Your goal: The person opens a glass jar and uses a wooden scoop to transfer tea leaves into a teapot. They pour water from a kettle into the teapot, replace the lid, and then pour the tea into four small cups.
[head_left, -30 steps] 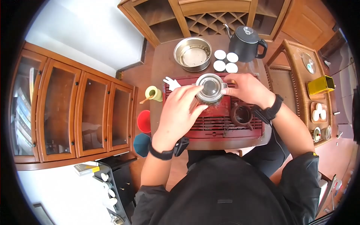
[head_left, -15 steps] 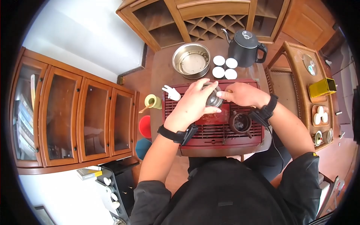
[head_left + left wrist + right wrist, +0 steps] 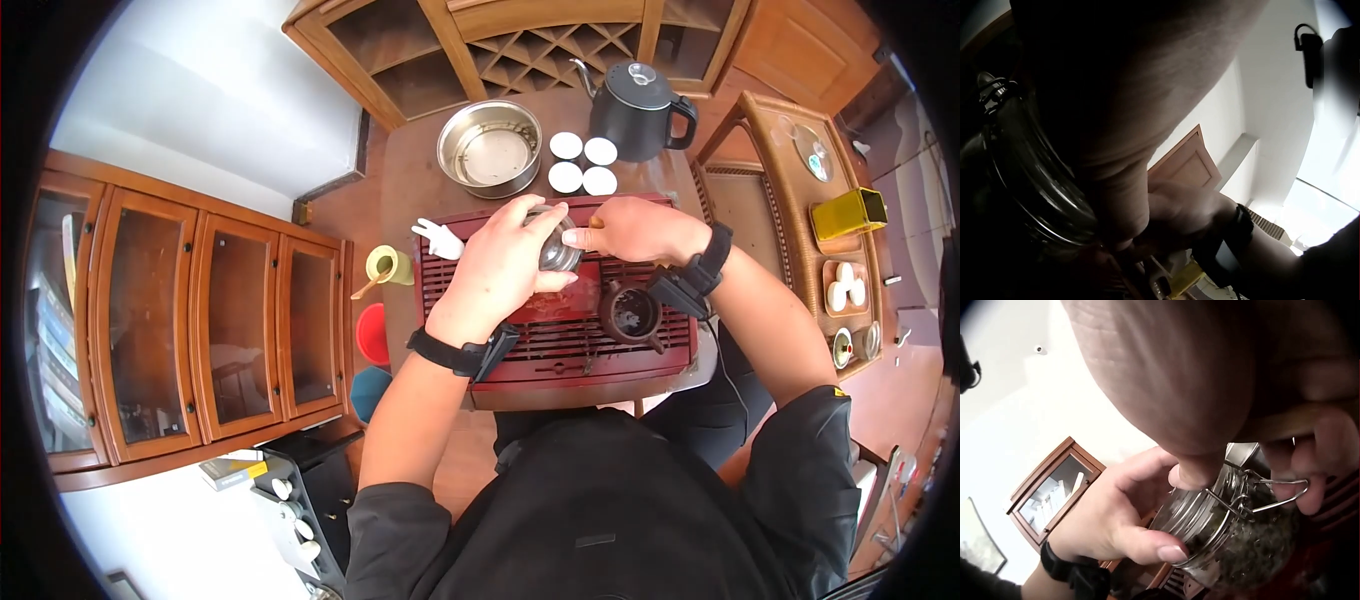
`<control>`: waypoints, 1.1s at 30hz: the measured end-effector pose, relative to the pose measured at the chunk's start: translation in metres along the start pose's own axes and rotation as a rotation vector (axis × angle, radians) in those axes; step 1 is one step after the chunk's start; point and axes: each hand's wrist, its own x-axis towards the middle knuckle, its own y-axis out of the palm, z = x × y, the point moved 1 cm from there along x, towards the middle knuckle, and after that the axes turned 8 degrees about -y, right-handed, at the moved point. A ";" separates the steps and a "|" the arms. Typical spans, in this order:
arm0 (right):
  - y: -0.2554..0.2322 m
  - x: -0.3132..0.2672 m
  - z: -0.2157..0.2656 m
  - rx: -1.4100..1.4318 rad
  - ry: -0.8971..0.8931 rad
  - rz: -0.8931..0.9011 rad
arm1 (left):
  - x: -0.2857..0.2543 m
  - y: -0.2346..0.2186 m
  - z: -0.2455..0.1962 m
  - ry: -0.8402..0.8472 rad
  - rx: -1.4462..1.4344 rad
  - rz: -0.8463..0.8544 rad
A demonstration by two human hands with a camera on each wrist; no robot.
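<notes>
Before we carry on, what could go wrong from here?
The clear glass jar of dark leaves looks tilted between the hands; should its lid spring open, leaves could scatter over the dark-red slatted tray.

The black device on the right wrist sits close to the round dark-brown teapot; a sudden arm movement might knock it.

The table (image 3: 408, 185) carries a tray (image 3: 560, 372), pan (image 3: 493, 157), cups (image 3: 565, 178), kettle (image 3: 632, 120).
</notes>
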 end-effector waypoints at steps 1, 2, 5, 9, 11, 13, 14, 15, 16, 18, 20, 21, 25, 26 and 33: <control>0.000 0.000 0.000 -0.009 0.007 0.008 | 0.000 0.000 0.000 0.000 0.007 -0.006; -0.001 0.001 0.000 -0.019 0.013 0.016 | -0.001 0.000 0.000 -0.001 0.014 -0.013; 0.000 0.003 -0.002 -0.019 0.001 -0.005 | -0.001 0.000 0.000 0.000 0.025 -0.020; -0.003 0.001 0.002 -0.028 0.007 0.010 | -0.001 -0.002 -0.001 -0.004 0.041 -0.022; -0.002 0.003 0.001 -0.052 0.029 0.000 | -0.001 0.000 0.000 0.004 0.048 -0.033; -0.002 0.002 0.000 -0.062 0.036 -0.012 | 0.000 0.000 0.000 0.013 0.052 -0.042; -0.002 0.002 0.001 -0.061 0.031 -0.016 | 0.000 0.001 0.001 0.016 0.053 -0.045; -0.003 0.002 0.002 -0.060 0.025 -0.020 | 0.000 0.000 0.001 0.018 0.054 -0.048; -0.002 0.002 0.001 -0.068 0.022 -0.027 | 0.000 0.000 0.001 0.019 0.055 -0.050; 0.000 0.003 -0.001 -0.086 0.016 -0.040 | 0.000 0.001 0.000 0.019 0.054 -0.054; -0.001 0.003 -0.001 -0.067 0.026 -0.034 | 0.000 0.001 0.001 0.023 0.045 -0.060; -0.001 0.003 0.000 -0.057 0.031 -0.031 | 0.000 0.002 0.001 0.026 0.041 -0.064; -0.005 0.002 0.006 -0.110 0.065 -0.006 | -0.001 0.001 0.000 0.027 0.063 -0.063; -0.004 0.002 0.005 -0.113 0.049 -0.022 | -0.001 0.000 0.000 0.022 0.067 -0.060; -0.002 0.004 0.003 -0.130 0.018 -0.046 | -0.001 0.001 0.000 0.027 0.068 -0.057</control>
